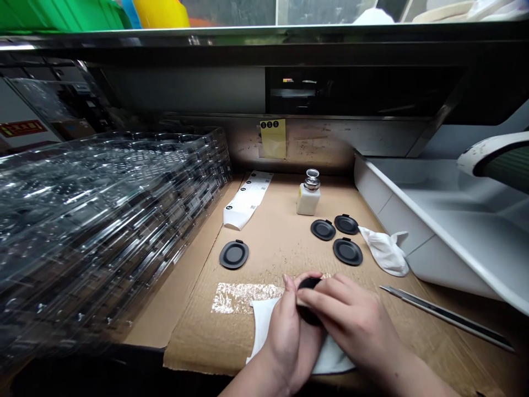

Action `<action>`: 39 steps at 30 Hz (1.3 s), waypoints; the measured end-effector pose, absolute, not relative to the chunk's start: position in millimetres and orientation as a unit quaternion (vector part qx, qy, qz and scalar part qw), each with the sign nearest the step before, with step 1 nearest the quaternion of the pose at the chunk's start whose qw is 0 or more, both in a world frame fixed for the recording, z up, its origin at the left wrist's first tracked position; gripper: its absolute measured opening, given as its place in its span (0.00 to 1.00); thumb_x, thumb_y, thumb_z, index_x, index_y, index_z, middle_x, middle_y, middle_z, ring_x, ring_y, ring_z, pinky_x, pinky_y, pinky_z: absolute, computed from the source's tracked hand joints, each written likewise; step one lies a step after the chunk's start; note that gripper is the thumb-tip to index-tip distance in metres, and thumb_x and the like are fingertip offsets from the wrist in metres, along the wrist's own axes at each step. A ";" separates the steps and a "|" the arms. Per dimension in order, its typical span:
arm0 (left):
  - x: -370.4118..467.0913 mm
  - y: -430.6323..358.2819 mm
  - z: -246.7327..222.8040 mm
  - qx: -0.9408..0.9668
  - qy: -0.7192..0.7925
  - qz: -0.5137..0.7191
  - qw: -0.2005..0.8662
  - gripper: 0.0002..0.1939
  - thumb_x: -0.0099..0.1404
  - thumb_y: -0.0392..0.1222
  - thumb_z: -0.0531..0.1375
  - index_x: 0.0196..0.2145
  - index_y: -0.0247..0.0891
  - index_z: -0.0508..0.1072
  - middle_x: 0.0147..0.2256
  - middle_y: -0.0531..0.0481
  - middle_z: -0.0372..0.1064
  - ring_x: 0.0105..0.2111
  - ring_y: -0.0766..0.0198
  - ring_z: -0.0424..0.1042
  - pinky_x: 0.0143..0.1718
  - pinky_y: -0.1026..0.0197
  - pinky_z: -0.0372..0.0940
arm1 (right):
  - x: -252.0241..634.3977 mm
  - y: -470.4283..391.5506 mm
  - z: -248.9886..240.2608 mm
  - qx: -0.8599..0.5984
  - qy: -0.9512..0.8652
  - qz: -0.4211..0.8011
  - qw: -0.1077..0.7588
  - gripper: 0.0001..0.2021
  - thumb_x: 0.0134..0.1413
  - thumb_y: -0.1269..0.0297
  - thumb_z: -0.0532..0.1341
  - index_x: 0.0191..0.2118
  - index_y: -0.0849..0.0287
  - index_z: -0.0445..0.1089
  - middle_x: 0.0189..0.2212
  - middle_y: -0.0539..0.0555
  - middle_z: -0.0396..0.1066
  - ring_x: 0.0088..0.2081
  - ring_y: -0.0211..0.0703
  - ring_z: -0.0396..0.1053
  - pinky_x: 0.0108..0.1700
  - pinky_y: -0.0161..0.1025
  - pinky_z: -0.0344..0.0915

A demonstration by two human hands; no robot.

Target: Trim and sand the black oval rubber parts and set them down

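Note:
My left hand (287, 336) cups a black round plastic lid (309, 314), gripping it near the lower middle of the view. The bent fingers of my right hand (351, 309) close over the same lid and hide much of it. Whether a small item is under those fingertips cannot be made out. A white cloth (261, 322) lies beneath both hands. Three similar black lids with small tabs, among them the nearest lid (347, 251), rest beyond my right hand. Another black lid (233, 255) lies by itself to the left.
Stacked clear plastic trays (124, 220) fill the left side. A white pump bottle (308, 197) and a sticker sheet (248, 197) stand and lie on the cardboard (285, 237). At right are a crumpled white cloth (386, 251), a utility knife (446, 317) and a white bin (421, 237).

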State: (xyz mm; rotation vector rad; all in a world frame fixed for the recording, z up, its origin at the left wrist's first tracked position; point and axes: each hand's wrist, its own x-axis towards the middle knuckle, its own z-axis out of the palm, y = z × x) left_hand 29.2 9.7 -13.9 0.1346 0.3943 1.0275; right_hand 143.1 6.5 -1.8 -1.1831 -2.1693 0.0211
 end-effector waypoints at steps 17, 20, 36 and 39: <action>29.1 11.0 -16.1 0.074 0.211 0.495 0.840 0.22 0.63 0.54 0.47 0.39 0.32 0.69 0.38 0.40 0.70 0.42 0.56 0.68 0.50 0.52 0.55 | 196.1 -15.1 0.7 -0.498 -0.819 -0.020 0.283 0.14 0.58 0.67 0.52 0.49 0.52 0.64 0.33 0.52 0.69 0.34 0.36 0.66 0.34 0.32 0.64; 27.9 10.7 -16.6 0.074 0.197 0.485 0.849 0.23 0.63 0.55 0.45 0.40 0.34 0.69 0.39 0.41 0.70 0.43 0.56 0.68 0.49 0.53 0.55 | 177.9 -13.6 -4.6 -0.471 -0.820 -0.011 0.326 0.18 0.56 0.69 0.54 0.53 0.54 0.61 0.32 0.51 0.68 0.34 0.35 0.67 0.35 0.31 0.64; 28.0 10.7 -14.7 0.073 0.204 0.498 0.839 0.23 0.64 0.53 0.45 0.38 0.33 0.71 0.40 0.43 0.70 0.44 0.57 0.66 0.50 0.54 0.56 | 149.5 -7.0 -4.5 -0.526 -0.727 -0.057 0.438 0.11 0.53 0.70 0.57 0.44 0.57 0.66 0.36 0.50 0.72 0.37 0.35 0.70 0.41 0.29 0.65; 27.5 10.4 -14.1 0.069 0.194 0.497 0.843 0.24 0.64 0.55 0.44 0.39 0.34 0.70 0.40 0.41 0.69 0.44 0.55 0.66 0.50 0.52 0.55 | 162.5 -17.0 -7.3 -0.527 -0.740 -0.065 0.413 0.12 0.53 0.69 0.57 0.44 0.57 0.66 0.36 0.49 0.72 0.37 0.34 0.71 0.41 0.28 0.66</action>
